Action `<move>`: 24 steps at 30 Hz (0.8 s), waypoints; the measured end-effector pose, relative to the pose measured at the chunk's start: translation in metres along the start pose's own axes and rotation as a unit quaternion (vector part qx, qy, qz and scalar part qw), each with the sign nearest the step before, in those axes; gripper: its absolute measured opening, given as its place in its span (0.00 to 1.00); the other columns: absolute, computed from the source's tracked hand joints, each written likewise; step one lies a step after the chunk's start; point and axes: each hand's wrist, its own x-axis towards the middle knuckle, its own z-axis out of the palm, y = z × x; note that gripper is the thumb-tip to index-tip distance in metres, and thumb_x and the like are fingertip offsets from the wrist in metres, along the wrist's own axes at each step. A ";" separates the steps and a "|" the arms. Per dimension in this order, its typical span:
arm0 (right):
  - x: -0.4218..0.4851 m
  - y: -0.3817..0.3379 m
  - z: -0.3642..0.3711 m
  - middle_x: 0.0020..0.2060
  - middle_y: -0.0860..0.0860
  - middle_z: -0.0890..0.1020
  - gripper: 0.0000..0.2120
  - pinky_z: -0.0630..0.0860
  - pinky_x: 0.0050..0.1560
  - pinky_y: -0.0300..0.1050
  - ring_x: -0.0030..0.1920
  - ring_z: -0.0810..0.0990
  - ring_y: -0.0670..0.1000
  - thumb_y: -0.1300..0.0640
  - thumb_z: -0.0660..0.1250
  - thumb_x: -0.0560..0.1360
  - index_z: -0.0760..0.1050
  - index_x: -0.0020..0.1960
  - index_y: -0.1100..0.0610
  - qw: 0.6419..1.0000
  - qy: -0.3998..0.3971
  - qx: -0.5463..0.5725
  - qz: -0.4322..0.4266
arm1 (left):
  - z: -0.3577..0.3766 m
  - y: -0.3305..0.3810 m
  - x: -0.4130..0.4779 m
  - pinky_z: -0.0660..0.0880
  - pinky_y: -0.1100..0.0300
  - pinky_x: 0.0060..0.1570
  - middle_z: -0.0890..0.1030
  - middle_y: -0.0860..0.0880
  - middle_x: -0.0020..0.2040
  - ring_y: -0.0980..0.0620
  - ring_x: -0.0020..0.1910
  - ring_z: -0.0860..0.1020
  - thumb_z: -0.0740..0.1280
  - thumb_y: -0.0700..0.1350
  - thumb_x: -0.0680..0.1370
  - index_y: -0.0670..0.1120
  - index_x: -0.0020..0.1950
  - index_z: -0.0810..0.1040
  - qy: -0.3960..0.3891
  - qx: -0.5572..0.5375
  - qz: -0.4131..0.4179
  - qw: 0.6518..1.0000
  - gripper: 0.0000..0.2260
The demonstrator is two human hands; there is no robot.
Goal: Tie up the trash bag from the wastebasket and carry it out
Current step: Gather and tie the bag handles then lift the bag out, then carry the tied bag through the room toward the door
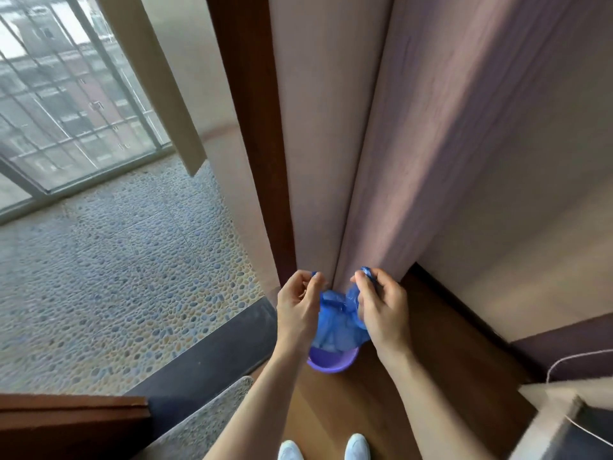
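Blue plastic film, thin and soft, makes up the trash bag (336,318), which is held gathered just above the purple wastebasket (332,359). The bag's lower part is seen still hanging down into the wastebasket's mouth. One bunched corner of the bag's rim is pinched between the thumb and fingers of the left hand (298,308), above the wastebasket and to its left; the other corner is pinched the same way by the right hand (381,308), above the wastebasket and to its right. Both pinches are pressed closed on film.

Such film is judged light, limp and somewhat slippery, and liable to tear if pulled sharply, so the twisted corners are thought the best places to be held, since a knot can be made from them. Something pale is glimpsed through the film low in the bag, but the contents cannot be made out. No load large enough to stretch the bag is suggested. The wastebasket is stood on the wooden floor (441,346), close against the foot of a pinkish wall panel (331,161).
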 end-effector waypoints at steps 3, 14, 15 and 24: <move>-0.017 -0.018 0.003 0.24 0.38 0.77 0.11 0.70 0.37 0.41 0.27 0.75 0.40 0.57 0.65 0.81 0.78 0.41 0.58 1.000 0.013 0.012 0.002 | -0.009 0.014 -0.016 0.69 0.53 0.35 0.71 0.53 0.28 0.52 0.31 0.69 0.66 0.46 0.77 0.44 0.36 0.75 0.010 -0.007 0.014 1.000 0.11; -0.051 -0.051 0.030 0.22 0.40 0.73 0.13 0.67 0.31 0.41 0.25 0.69 0.42 0.53 0.63 0.82 0.78 0.41 0.56 1.000 -0.027 -0.001 -0.007 | -0.045 0.032 -0.045 0.62 0.58 0.30 0.67 0.53 0.29 0.53 0.29 0.64 0.67 0.47 0.78 0.43 0.38 0.76 0.054 -0.086 0.011 0.995 0.11; -0.056 -0.055 0.037 0.21 0.42 0.71 0.13 0.66 0.29 0.41 0.24 0.67 0.42 0.53 0.63 0.82 0.78 0.41 0.57 0.999 -0.040 0.001 -0.010 | -0.051 0.032 -0.046 0.61 0.59 0.30 0.67 0.54 0.28 0.54 0.28 0.63 0.67 0.45 0.79 0.45 0.36 0.77 0.063 -0.094 0.007 0.993 0.12; -0.073 -0.078 0.100 0.19 0.42 0.67 0.14 0.62 0.28 0.41 0.22 0.63 0.42 0.56 0.63 0.82 0.76 0.41 0.64 0.983 -0.179 0.016 -0.042 | -0.113 0.043 -0.055 0.63 0.59 0.29 0.67 0.55 0.26 0.54 0.27 0.64 0.67 0.43 0.79 0.50 0.35 0.79 0.172 -0.123 0.014 0.977 0.13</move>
